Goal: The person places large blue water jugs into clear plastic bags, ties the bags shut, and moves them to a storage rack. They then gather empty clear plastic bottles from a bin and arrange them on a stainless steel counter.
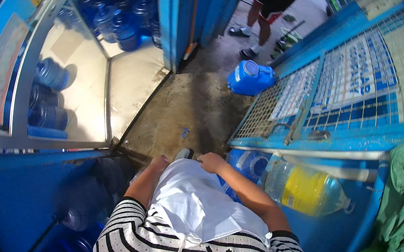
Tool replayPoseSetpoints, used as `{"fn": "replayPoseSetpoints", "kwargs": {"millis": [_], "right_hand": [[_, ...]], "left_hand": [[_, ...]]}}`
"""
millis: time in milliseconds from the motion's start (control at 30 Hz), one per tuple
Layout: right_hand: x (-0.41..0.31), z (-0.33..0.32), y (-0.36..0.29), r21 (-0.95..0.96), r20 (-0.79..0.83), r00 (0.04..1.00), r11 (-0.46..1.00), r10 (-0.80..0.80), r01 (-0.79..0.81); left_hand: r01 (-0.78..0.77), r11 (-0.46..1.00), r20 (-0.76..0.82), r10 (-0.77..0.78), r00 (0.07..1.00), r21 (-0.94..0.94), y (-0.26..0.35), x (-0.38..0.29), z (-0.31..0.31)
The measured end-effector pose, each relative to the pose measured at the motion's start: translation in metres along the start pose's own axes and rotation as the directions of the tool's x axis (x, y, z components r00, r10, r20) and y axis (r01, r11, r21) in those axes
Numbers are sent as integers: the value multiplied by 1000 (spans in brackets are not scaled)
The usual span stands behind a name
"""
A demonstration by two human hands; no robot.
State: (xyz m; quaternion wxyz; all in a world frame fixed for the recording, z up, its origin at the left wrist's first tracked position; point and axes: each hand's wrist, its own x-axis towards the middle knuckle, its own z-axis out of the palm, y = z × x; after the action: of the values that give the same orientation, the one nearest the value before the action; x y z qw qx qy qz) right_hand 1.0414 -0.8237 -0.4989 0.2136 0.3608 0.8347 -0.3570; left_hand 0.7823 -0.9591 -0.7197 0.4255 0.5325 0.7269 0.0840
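Note:
My left hand (160, 162) is beside the left edge of the white apron (192, 197) that I wear, its fingers partly hidden. My right hand (212, 162) is curled at the apron's right edge. Whether either hand grips the cloth cannot be made out. Below and between them, a shoe tip (184, 153) shows on the wet concrete floor (178, 103). Just right of my right forearm are a blue water bottle (244, 164) and a large clear plastic bottle with a yellow label (304, 189). Farther ahead, a blue plastic jerrycan (250, 78) rests on the floor.
On the left, an open glass-paned door (108, 94) borders a tiled room with several blue water jugs (52, 73). A blue wire-mesh gate (353, 81) with printed signs lines the right. A person's legs (264, 31) stand beyond the jerrycan. A green cloth (399, 198) hangs at right.

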Motion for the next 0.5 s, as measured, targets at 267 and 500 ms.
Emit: {"fn": "replayPoseSetpoints", "kwargs": {"millis": [267, 500], "right_hand": [[-6, -21, -7, -45, 118, 983, 988, -142, 149], [59, -81, -67, 110, 201, 956, 975, -212, 193]], "left_hand": [[271, 956, -184, -288, 940, -113, -5, -62, -28], [83, 996, -82, -81, 993, 21, -50, -31, -85]]}}
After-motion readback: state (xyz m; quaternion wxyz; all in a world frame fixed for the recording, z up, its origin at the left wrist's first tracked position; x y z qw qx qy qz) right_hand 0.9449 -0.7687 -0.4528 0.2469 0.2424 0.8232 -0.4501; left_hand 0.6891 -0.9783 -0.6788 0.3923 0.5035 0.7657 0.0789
